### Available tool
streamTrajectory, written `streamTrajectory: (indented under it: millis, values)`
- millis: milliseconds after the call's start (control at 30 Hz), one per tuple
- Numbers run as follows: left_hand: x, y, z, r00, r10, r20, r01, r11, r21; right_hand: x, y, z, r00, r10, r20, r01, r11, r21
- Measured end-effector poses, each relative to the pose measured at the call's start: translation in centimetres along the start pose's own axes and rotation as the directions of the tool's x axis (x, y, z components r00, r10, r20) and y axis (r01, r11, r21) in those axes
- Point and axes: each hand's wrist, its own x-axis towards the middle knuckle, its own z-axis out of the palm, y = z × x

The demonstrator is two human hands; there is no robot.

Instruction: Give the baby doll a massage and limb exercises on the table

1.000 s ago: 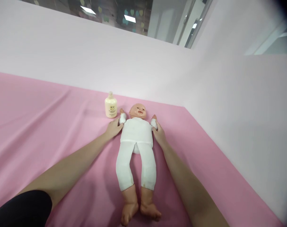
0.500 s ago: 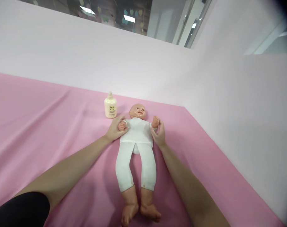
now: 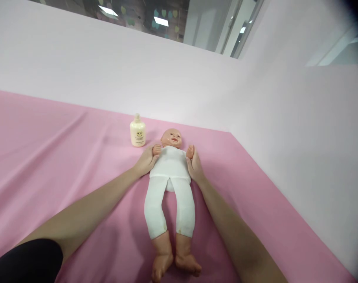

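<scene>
The doll (image 3: 170,173) lies face up on the pink sheet (image 3: 63,157), dressed in white, between both hands. Left hand (image 3: 147,161) closes on the doll's arm at its fingertips; right hand (image 3: 194,167) likewise on the other arm. Judged light, with stiff plastic limbs and probably a soft trunk; best held at the arms. Half a second ago both arms were folded lower; now raised. A lotion bottle (image 3: 137,131) stands just beyond the left hand.

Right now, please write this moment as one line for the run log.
left hand: holds doll's arm | right hand: holds other arm | doll: on back, pink sheet | bottle: upright, untouched
</scene>
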Motion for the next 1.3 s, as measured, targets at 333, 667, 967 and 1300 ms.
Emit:
streamTrajectory:
  millis: [333,667,967,1300]
  values:
    - [-0.2,-3.8,1.8,0.99,-0.12,0.067,0.122,0.992,-0.021,0.3,1.7,0.5,0.993,0.11,-0.036,-0.113,0.985,-0.128]
    - [0.0,-2.5,0.8,0.985,-0.159,-0.068,0.158,0.987,-0.015,0.4,0.1,-0.6,0.976,0.157,-0.153,-0.176,0.978,-0.116]
    - [0.1,-2.8,0.6,0.987,-0.161,-0.016,0.162,0.976,0.143,0.6,1.4,-0.3,0.991,0.114,-0.063,-0.12,0.987,-0.102]
    - [0.3,-3.1,0.4,0.916,-0.391,0.094,0.349,0.888,0.298,0.7,2.6,0.0,0.959,0.282,-0.015,-0.282,0.95,-0.138]
